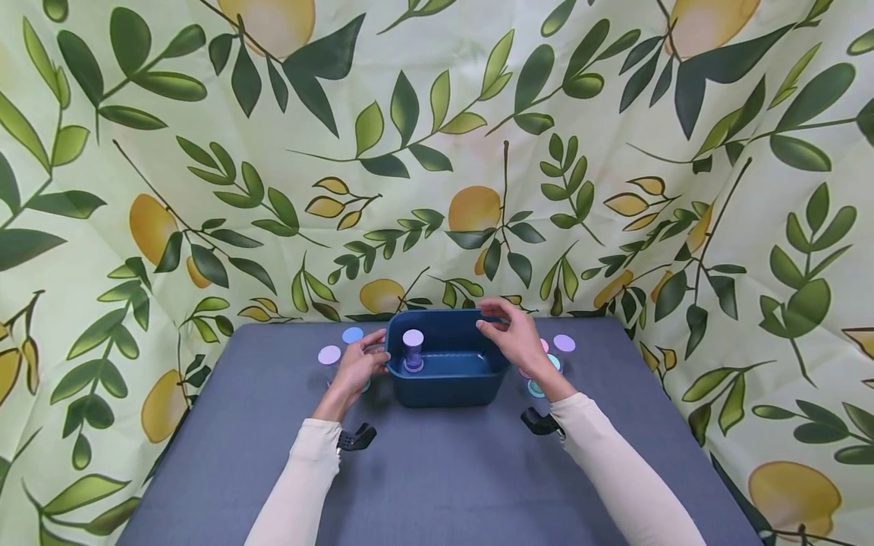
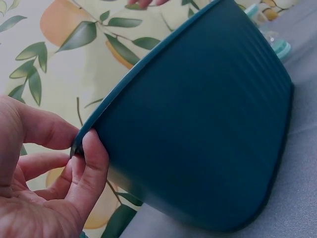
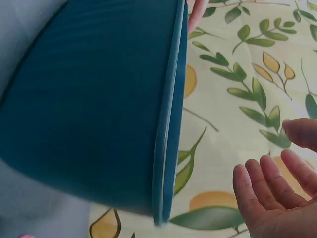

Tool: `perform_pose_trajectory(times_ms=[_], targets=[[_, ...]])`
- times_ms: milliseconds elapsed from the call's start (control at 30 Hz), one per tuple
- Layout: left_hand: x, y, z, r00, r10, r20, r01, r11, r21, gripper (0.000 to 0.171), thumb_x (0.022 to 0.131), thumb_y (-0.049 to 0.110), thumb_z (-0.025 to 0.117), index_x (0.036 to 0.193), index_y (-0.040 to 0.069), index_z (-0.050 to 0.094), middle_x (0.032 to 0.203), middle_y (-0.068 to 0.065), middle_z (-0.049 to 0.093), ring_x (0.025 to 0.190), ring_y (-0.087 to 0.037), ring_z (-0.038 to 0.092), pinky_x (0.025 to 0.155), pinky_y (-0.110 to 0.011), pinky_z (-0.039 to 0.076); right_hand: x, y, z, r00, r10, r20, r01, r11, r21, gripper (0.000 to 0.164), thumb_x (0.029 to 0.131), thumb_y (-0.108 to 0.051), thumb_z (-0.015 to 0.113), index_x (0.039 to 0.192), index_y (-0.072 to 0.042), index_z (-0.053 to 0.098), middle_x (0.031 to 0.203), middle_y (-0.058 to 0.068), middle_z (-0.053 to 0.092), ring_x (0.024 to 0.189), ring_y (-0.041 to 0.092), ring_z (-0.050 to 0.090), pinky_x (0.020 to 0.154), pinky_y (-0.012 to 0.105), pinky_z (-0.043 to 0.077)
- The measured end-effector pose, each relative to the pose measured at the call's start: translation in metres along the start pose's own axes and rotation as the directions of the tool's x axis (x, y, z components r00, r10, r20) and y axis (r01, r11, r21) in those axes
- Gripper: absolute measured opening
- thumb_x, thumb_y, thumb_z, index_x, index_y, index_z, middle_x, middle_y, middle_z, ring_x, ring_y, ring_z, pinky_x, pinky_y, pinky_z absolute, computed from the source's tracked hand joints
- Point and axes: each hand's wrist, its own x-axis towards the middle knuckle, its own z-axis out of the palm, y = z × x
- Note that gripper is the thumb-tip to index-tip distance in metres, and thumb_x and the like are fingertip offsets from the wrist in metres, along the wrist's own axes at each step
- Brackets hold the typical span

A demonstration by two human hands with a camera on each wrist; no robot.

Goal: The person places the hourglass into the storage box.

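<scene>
- L hand: fingers pinch bin's L rim.
- R hand: fingers apart, loosely bent, nothing held, near bin's R end.
- Bin on table btwn hands, long axis L-R; jar upright inside nr L end, L hand closer.
- R wrist cam: gap to rim; only head cam shows jar inside.
</scene>
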Motion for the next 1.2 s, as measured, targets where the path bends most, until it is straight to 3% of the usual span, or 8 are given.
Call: perform_pose_trajectory(times_ms=[567,833,900,933,1100,1200], targets=[[0.000,0.004,0.000,1.000,0.008,0.005,-0.008,1.000,-0.015,0.057,0.089,-0.006,0.057,0.144,0.002,0.046,0.137,-0.021,0.053,0.087,-0.009,0.060,0.064,-0.022,0.053,-0.020,0.029,-0.051,0.986,0.043,-0.159,-0.056,0.995,-0.083,0.040,0.094,-0.026,0.067,0.129,-0.007,0.060,0.127,0.016,0.064,0.119,0.031,0.060,0.100,0.050,0.049],[-0.002,0.003,0.000,1.000,-0.005,0.004,0.005,1.000,-0.001,0.056,0.090,-0.003,0.058,0.144,0.004,0.047,0.139,-0.017,0.052,0.101,-0.023,0.060,0.066,-0.023,0.054,-0.033,0.056,-0.071,0.968,0.073,-0.240,-0.104,0.988,-0.116,0.042,0.094,-0.026,0.066,0.131,-0.008,0.057,0.128,0.017,0.061,0.118,0.035,0.060,0.100,0.051,0.048],[-0.001,0.002,0.000,1.000,0.000,0.006,0.001,1.000,-0.001,0.056,0.090,-0.003,0.058,0.144,0.004,0.047,0.139,-0.018,0.052,0.098,-0.021,0.061,0.066,-0.023,0.054,-0.035,0.064,-0.075,0.962,0.084,-0.261,-0.121,0.984,-0.127,0.041,0.094,-0.026,0.066,0.131,-0.008,0.057,0.129,0.018,0.060,0.117,0.037,0.060,0.100,0.047,0.049],[-0.001,0.002,0.000,1.000,0.003,0.007,-0.003,1.000,-0.001,0.056,0.090,-0.003,0.058,0.144,0.003,0.047,0.139,-0.018,0.052,0.095,-0.018,0.061,0.066,-0.022,0.054,-0.036,0.068,-0.077,0.958,0.088,-0.273,-0.127,0.983,-0.129,0.041,0.094,-0.024,0.066,0.130,-0.007,0.057,0.129,0.019,0.060,0.117,0.037,0.060,0.099,0.040,0.051],[-0.001,0.003,0.001,1.000,0.000,0.010,0.000,1.000,-0.004,0.055,0.091,-0.003,0.058,0.144,0.003,0.046,0.139,-0.019,0.051,0.088,-0.009,0.060,0.066,-0.022,0.054,-0.041,0.088,-0.084,0.941,0.128,-0.313,-0.177,0.975,-0.134,0.041,0.096,-0.023,0.064,0.132,-0.006,0.056,0.130,0.019,0.058,0.123,0.033,0.055,0.099,0.034,0.048],[-0.002,0.003,0.000,1.000,-0.004,0.014,0.004,1.000,-0.001,0.055,0.092,-0.003,0.057,0.145,0.003,0.046,0.140,-0.019,0.050,0.088,-0.010,0.059,0.067,-0.021,0.054,-0.042,0.098,-0.086,0.932,0.171,-0.319,-0.218,0.969,-0.117,0.043,0.096,-0.022,0.064,0.134,-0.005,0.055,0.133,0.019,0.056,0.126,0.033,0.052,0.101,0.041,0.046]])
